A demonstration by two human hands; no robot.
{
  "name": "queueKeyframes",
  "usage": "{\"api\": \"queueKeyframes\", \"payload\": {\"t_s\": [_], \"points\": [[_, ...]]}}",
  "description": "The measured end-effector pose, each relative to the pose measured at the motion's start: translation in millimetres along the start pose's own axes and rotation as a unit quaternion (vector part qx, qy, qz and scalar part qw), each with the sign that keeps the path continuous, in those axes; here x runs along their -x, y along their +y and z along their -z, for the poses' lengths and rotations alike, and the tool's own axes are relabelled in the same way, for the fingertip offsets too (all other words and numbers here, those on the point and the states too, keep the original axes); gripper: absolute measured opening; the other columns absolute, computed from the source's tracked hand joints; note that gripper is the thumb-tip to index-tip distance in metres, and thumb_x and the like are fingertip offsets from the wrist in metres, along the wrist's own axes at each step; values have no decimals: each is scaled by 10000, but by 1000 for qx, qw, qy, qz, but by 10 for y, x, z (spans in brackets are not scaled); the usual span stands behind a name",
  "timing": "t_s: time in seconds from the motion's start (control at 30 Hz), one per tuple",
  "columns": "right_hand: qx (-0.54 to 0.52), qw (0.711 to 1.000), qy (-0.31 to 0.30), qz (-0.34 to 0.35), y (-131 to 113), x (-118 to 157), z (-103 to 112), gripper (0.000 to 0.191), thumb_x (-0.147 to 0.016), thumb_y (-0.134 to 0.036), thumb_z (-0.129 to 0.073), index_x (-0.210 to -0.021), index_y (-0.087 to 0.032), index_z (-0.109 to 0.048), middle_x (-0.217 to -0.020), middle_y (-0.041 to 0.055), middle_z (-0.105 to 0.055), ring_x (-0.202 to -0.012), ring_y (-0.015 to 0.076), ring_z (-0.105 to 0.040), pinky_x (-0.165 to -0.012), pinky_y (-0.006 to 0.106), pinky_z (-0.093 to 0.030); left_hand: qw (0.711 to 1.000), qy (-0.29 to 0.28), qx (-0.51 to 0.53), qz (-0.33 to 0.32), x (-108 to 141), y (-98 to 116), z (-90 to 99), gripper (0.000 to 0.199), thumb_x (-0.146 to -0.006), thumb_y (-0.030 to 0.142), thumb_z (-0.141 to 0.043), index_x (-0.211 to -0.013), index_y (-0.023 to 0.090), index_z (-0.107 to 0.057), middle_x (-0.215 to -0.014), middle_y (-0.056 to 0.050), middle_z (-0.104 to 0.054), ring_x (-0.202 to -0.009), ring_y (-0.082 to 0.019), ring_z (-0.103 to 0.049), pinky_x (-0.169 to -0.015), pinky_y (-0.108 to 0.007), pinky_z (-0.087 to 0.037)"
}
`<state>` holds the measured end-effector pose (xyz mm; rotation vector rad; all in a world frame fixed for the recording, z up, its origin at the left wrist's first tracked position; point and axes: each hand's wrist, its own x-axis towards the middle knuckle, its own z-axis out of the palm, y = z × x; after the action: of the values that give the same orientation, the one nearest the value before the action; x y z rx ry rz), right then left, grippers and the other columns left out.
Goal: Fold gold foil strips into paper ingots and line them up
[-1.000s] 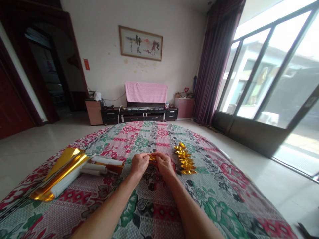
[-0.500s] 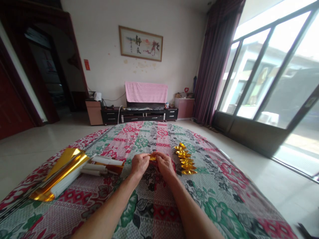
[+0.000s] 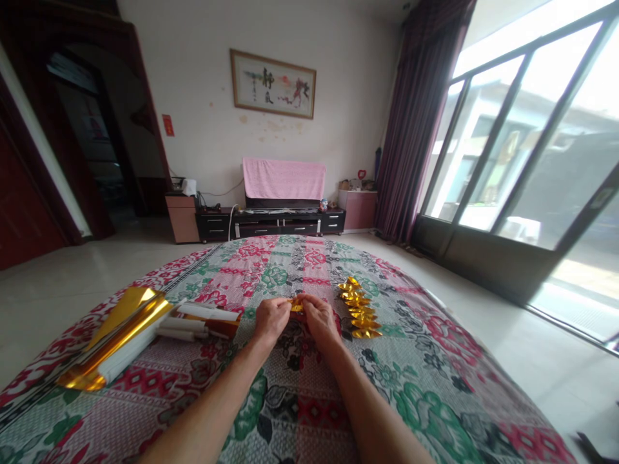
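Gold foil piece (image 3: 296,308) is between the two hands, low over the table's middle; left hand (image 3: 269,318) pinches one end, right hand (image 3: 320,317) the other, fingertips closed on it; fingers hide most of it, so can't call how finished it is; just right, a row of gold pieces (image 3: 363,315), shiny, crinkled, pointed at the ends, I'd count as done; at left, a glossy curled gold sheet (image 3: 133,327) and white rolls (image 3: 206,311), I'd judge unworked; all on a floral tablecloth (image 3: 309,259), red, green and grey, woven-looking.
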<state>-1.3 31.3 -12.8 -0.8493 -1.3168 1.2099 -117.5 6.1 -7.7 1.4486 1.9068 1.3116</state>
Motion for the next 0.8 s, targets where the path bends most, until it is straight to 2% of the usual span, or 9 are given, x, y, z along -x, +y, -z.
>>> {"api": "queueKeyframes", "payload": {"t_s": [0.33, 0.5, 0.8], "points": [[-10, 999, -24, -40, -139, 84, -4, 309, -681, -354, -532, -856, -156, -694, -806, 37, -666, -714, 155, -605, -609, 229, -502, 1000, 5, 17, 10, 0, 2, 12, 307, -751, 220, -446, -909, 201, -709, -838, -19, -724, -770, -136, -651, -656, -180, -478], [-18, 1000, -1, -17, -72, 43, -7, 271, -676, -332, -517, -785, -155, -692, -784, 30, -671, -731, 155, -606, -642, 232, -497, 1000, 3, 0, 6, 7, 22, 3, 298, -750, 225, -452, -887, 189, -714, -852, -30, -724, -803, -145, -650, -667, -182, -480], [-24, 999, -4, -36, 26, -7, -5, 291, -685, -341, -516, -839, -165, -690, -809, 40, -676, -725, 174, -620, -616, 251, -509, 1000, 0, 7, 5, 12, 53, 5, 298, -751, 204, -457, -907, 200, -711, -868, -25, -722, -820, -145, -649, -697, -187, -481]]}}
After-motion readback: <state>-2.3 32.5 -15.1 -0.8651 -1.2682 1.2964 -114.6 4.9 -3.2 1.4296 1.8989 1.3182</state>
